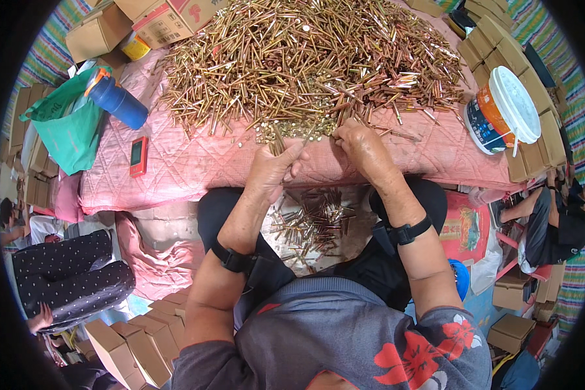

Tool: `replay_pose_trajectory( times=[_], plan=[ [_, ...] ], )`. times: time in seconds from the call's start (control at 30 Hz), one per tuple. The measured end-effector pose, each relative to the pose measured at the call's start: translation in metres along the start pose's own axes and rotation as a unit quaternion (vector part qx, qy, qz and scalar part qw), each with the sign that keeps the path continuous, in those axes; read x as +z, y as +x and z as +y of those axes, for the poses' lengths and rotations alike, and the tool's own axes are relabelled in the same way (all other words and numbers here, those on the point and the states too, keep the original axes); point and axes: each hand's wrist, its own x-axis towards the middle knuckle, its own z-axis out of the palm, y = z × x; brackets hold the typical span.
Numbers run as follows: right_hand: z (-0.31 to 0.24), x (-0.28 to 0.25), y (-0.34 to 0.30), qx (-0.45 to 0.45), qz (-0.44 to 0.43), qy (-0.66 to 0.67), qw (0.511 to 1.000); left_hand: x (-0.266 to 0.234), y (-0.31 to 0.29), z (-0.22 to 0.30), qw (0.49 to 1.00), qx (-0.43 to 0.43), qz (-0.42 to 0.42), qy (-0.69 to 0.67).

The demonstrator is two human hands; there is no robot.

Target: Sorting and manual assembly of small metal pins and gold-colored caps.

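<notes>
A large heap of thin brass-coloured metal rods, perhaps bolts [305, 58], covers the far part of a table. My left hand [274, 168] is closed around a few of these rods [277, 144], which point up and away from the thumb. Off to its right, my right hand [364, 148] is bent over the near edge of the heap. Its fingertips are pressed together there, and what is between them is too small to make out. Small round gold-coloured pieces [266, 132], like nuts or washers, lie scattered beside both hands.
A pink quilted cloth [188, 159] covers the table. On it are a red device [138, 156], a blue bottle [117, 99], a green bag [68, 120] and a white-lidded bucket [502, 110]. More rods [313, 221] lie below, between my knees. Other people sit at both sides among cardboard boxes [146, 344].
</notes>
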Motion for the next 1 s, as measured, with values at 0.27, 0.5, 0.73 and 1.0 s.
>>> replay_pose_trajectory(
  times=[0.27, 0.5, 0.73, 1.0],
  plan=[
    [-0.004, 0.000, 0.000, 0.008, -0.033, -0.044, 0.998, 0.002, 0.000, -0.002, 1.000, -0.012, -0.017, 0.011],
    [0.003, 0.000, 0.002, 0.111, 0.058, 0.349, 0.929, 0.006, 0.001, -0.003, 1.000, -0.005, -0.023, 0.017],
    [-0.011, 0.003, 0.002, 0.191, 0.010, 0.568, 0.801, 0.007, 0.001, -0.004, 0.998, -0.027, -0.045, 0.021],
    [-0.011, -0.006, 0.001, 0.159, -0.033, 0.538, 0.827, 0.005, 0.000, -0.003, 0.995, -0.037, -0.087, 0.012]
  ],
)
